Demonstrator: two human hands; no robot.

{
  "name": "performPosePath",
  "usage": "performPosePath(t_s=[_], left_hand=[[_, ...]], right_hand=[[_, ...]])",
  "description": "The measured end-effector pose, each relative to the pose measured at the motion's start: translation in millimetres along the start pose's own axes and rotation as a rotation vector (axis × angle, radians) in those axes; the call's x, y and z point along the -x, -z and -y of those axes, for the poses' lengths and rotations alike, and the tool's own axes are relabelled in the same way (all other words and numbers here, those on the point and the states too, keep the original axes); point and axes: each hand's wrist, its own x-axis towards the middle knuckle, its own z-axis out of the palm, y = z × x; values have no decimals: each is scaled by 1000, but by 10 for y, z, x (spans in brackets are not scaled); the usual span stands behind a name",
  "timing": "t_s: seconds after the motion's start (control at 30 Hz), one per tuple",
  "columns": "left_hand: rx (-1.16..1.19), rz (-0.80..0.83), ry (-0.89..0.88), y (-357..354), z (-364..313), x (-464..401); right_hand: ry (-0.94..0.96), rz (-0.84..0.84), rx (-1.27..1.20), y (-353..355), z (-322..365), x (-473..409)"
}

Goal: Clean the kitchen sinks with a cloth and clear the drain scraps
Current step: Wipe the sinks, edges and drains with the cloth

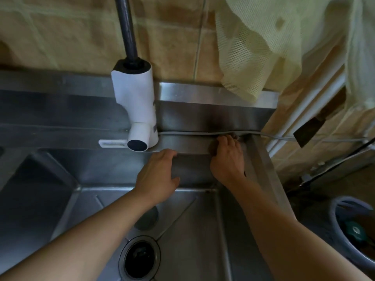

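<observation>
Steel-grey ledge at the centre of the frame: a person's right hand (227, 159) is pressing a dark cloth (235, 136) against the back rim of the sink (203, 230), fingers curled over the wad, only a small scrap of which is showing past the fingertips. Just above the knuckles, a grey cable (192, 134) is running along the rim toward the right edge of the frame. The left hand (158, 175) is resting beside it, slightly lower and to the left, fingers laid loosely straight over the lip of the ledge and gripping nothing. Both bare forearms are reaching up from the bottom corners of the frame across the basin. Below the left forearm, at lower centre, the round drain (140, 258) is sitting open and dark in the sink floor; whether scraps are lying inside cannot be told. A second basin (30, 189) is lying at middle left. Above the left hand, a white faucet body (135, 106) with a dark pipe is standing on the ledge before a tan tiled wall (71, 33). Pale mesh fabric (263, 47) is hanging at upper right, and a bucket (353, 228) is sitting at lower right.
</observation>
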Motion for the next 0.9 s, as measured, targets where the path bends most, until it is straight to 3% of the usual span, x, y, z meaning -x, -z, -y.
performPosePath(t_s=[0.2, 0.5, 0.7, 0.9], left_hand=[[-29, -43, 48, 84, 152, 95], [-108, -40, 141, 176, 345, 207], [-126, -1, 159, 238, 324, 246], [-99, 22, 137, 192, 163, 182]], right_hand=[[249, 53, -31, -160, 468, 69], [395, 156, -166, -358, 929, 97], [399, 249, -72, -237, 817, 53], [275, 152, 40, -25, 297, 50]])
